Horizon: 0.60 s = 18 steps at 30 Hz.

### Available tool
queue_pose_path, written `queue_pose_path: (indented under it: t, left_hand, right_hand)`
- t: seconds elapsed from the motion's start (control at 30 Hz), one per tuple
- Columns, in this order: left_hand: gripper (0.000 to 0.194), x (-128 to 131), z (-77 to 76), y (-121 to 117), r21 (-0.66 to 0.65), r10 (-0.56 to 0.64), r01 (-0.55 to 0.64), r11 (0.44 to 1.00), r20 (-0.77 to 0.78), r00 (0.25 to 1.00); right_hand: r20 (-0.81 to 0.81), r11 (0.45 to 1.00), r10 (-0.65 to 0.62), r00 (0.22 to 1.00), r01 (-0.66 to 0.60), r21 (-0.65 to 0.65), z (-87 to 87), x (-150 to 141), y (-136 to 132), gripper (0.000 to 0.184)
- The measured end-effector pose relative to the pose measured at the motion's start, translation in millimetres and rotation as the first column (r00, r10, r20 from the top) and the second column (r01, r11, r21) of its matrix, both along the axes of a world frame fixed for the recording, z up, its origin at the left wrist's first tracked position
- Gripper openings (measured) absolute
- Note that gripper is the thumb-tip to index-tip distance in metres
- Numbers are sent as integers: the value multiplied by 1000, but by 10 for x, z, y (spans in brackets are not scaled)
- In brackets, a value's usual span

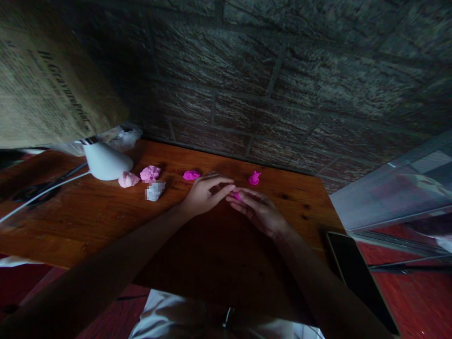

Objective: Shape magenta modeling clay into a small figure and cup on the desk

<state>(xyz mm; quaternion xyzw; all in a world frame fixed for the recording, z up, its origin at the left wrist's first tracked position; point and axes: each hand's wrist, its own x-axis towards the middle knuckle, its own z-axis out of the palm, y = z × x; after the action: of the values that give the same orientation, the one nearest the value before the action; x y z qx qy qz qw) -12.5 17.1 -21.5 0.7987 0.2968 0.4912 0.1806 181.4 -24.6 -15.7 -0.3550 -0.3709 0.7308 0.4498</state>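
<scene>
A small piece of bright pink modelling clay (238,196) is pinched between the thumb and fingers of my right hand (263,209). My left hand (206,194) meets it from the other side, thumb and fingertips drawn close together at the right fingertips. Whatever lies between the left fingertips is hidden. Behind the left hand rests a flat magenta clay lump (191,175). Beyond the right hand stands a small magenta clay shape (254,177) with pointed bits on top.
To the left lie a pink lump (150,173), a paler lump (128,179) and a blurred-out greyish piece (154,191). A white lamp base (108,161) with a cable stands beside them. A phone (360,278) lies at the right edge of the wooden table (116,226). A brick wall (247,94) rises behind.
</scene>
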Motion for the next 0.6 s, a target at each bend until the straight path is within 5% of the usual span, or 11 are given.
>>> queue_pose_path:
  t: [0.43,0.6]
  left_hand:
    - [17,13,-2,-9,-48,-11,11,999,1,1000]
    - [28,56,-58,-19,-33,-143,143,989,1,990]
  right_hand:
    - [18,993,-115,993,114,38,33,20,9,33]
    - [115,984,-180,977,181,4,-11,-11,14,38]
